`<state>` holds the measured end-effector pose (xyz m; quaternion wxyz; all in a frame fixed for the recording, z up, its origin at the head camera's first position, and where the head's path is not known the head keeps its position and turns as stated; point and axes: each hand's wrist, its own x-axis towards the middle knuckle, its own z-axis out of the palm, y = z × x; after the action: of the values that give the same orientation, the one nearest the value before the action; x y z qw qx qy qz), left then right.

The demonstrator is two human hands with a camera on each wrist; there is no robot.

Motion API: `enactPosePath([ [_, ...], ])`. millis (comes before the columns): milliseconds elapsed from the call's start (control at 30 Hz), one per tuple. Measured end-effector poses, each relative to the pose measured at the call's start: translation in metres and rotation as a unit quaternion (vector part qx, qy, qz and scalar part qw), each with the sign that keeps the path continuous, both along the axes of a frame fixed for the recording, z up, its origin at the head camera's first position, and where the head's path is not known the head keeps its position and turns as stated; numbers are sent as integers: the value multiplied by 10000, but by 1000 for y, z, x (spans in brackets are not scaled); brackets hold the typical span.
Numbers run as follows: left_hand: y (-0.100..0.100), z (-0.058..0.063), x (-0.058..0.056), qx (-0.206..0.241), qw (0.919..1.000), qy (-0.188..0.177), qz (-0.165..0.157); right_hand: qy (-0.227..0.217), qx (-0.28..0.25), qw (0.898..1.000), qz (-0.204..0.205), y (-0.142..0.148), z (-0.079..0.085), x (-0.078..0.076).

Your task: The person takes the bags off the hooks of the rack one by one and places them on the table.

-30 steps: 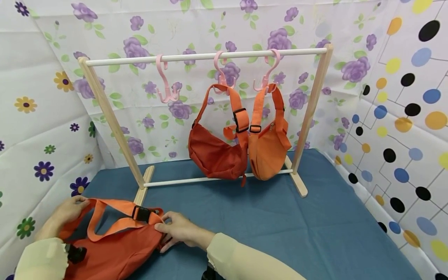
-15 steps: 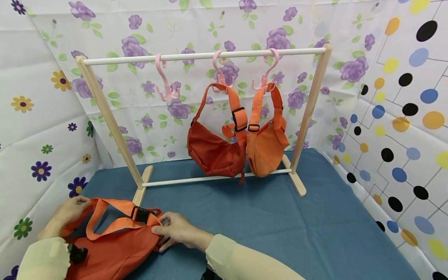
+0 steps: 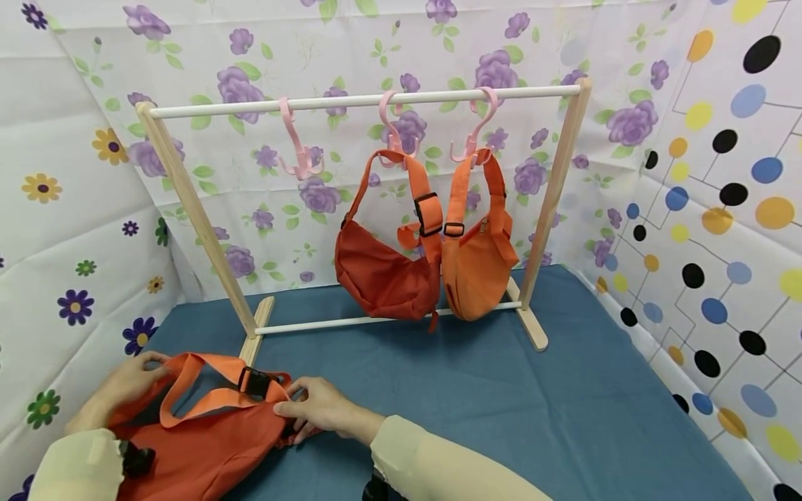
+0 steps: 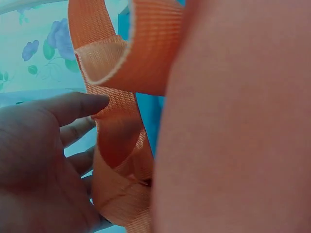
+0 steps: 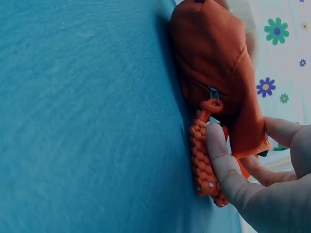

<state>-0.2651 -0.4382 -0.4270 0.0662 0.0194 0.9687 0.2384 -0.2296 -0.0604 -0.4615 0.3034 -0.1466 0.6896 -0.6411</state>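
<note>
An orange-red crossbody bag [image 3: 207, 452] lies on the blue cloth at the front left, its orange strap [image 3: 219, 400] looped above it with a black buckle [image 3: 255, 382]. My left hand [image 3: 128, 385] holds the strap at its left side; in the left wrist view the thumb [image 4: 82, 104] lies on the webbing, with fingers behind. At the bag's right end my right hand [image 3: 322, 408] pinches the corner near the buckle. From the zipper there hangs a braided orange pull [image 5: 201, 162], with a finger of the right hand against it in the right wrist view.
Behind stands a wooden rack with a white top bar [image 3: 351, 101]. Three pink hooks hang from it: the left hook [image 3: 302, 149] bears nothing, the middle one carries a red bag [image 3: 388, 275], the right one an orange bag [image 3: 479, 271]. Patterned cloth walls surround the blue table cloth [image 3: 501, 410].
My left hand and the strap have shifted slightly right. The right hand keeps its place at the bag's corner, its lower fingers drawn in a little. The left hook has turned slightly.
</note>
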Motion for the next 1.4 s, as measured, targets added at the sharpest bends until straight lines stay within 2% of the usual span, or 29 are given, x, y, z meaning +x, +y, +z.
enactPosePath([
  [300, 10, 11, -2, 307, 9995, -20, -22, 171, -110, 9997, 126, 11, 6, -10],
  [533, 24, 24, -6, 437, 9985, 331, 33, 466, -22, 9987, 207, 28, 10, -19],
  [700, 38, 34, -8, 603, 9974, 401, 12, 764, 56, 9966, 288, 43, 14, -25],
  [833, 55, 41, -8, 618, 9956, 699, 6, 1032, 122, 9941, 304, 56, 18, -25],
  [1100, 94, 63, -11, 789, 9844, 1553, -263, 1982, 517, 9781, 365, 83, 42, -24],
  [1400, 140, 84, -14, 1118, 9720, 1911, -785, 2690, 844, 9592, 227, 122, 66, -28],
])
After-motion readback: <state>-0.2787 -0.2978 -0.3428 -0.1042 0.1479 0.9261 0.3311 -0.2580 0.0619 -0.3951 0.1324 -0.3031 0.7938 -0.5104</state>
